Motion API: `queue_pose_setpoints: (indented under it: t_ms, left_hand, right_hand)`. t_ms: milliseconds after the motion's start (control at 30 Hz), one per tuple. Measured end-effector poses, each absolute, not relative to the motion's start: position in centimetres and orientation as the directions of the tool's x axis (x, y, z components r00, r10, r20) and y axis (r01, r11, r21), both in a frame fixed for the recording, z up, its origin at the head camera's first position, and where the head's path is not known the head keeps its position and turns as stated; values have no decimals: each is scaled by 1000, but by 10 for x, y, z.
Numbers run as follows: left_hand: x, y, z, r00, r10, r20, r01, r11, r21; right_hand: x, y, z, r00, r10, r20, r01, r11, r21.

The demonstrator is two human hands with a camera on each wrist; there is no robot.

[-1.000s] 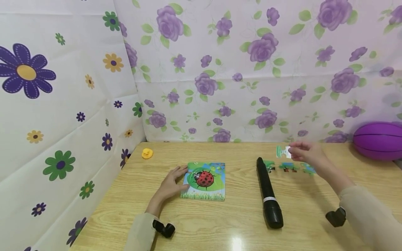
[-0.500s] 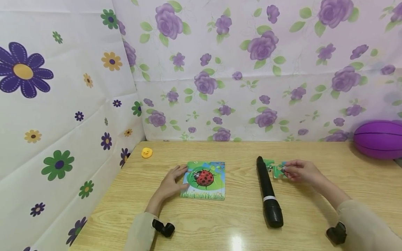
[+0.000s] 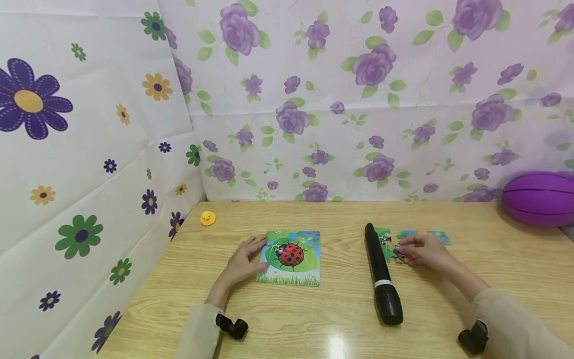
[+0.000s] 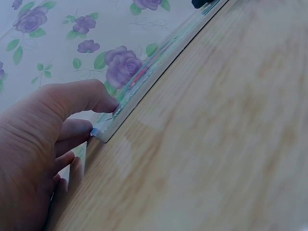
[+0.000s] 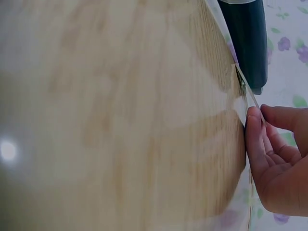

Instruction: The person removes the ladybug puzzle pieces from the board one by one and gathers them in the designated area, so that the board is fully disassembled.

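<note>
On the left, a square ladybug puzzle (image 3: 290, 254) lies flat on the table. My left hand (image 3: 242, 263) rests at its left edge with relaxed fingers; in the left wrist view one fingertip (image 4: 109, 105) touches the board near a corner. Further right, my right hand (image 3: 423, 252) pinches a green puzzle piece (image 3: 391, 252) between thumb and fingers. The right wrist view shows this piece edge-on and tilted. Behind it lie more loose pieces, one at the back right (image 3: 439, 236); my right hand partly hides others.
A long black stick-shaped object (image 3: 383, 279) with a white ring lies between the puzzle and the loose pieces. At the back left sits a small yellow duck (image 3: 208, 218), and a purple ball (image 3: 540, 199) is at the far right. Flowered cloth (image 3: 287, 99) hangs behind the wooden table.
My right hand has come down and left, from holding a piece above the loose pieces to low beside the black object. My left hand stays by the puzzle.
</note>
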State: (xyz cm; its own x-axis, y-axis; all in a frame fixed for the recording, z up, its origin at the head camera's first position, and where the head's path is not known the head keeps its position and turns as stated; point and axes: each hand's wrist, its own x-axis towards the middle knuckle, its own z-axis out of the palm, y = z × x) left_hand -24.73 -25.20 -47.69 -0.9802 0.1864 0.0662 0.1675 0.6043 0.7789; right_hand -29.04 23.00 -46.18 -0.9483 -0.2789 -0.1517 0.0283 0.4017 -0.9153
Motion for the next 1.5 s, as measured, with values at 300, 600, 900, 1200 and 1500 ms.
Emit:
queue_pose_setpoints:
  t_ms: [300,600,900,1200,1500]
  left_hand:
    - [-247,-252,-478,-981,181,73,171,614,771]
    - [-248,-252,-479,-981,179,73,170,614,771]
    - [-248,-254,-480,-980,184,76,176,622,763]
    - [-249,-253,-479,-978,194,72,179,622,762]
    - [-249,-254,-480,-974,211,86,201,622,757]
  right_hand:
    - [-288,225,-464,-960,-251,-121,-22,500,-866]
    - [-289,223,-466,-962,-243,-121,-25,521,-853]
    - [-288,223,-467,-965,-235,-116,-14,488,-873]
    - [-287,228,-454,-958,-250,-140,33,387,-921]
    - [-295,211,-408,-971,-236,-22,-80,415,-906]
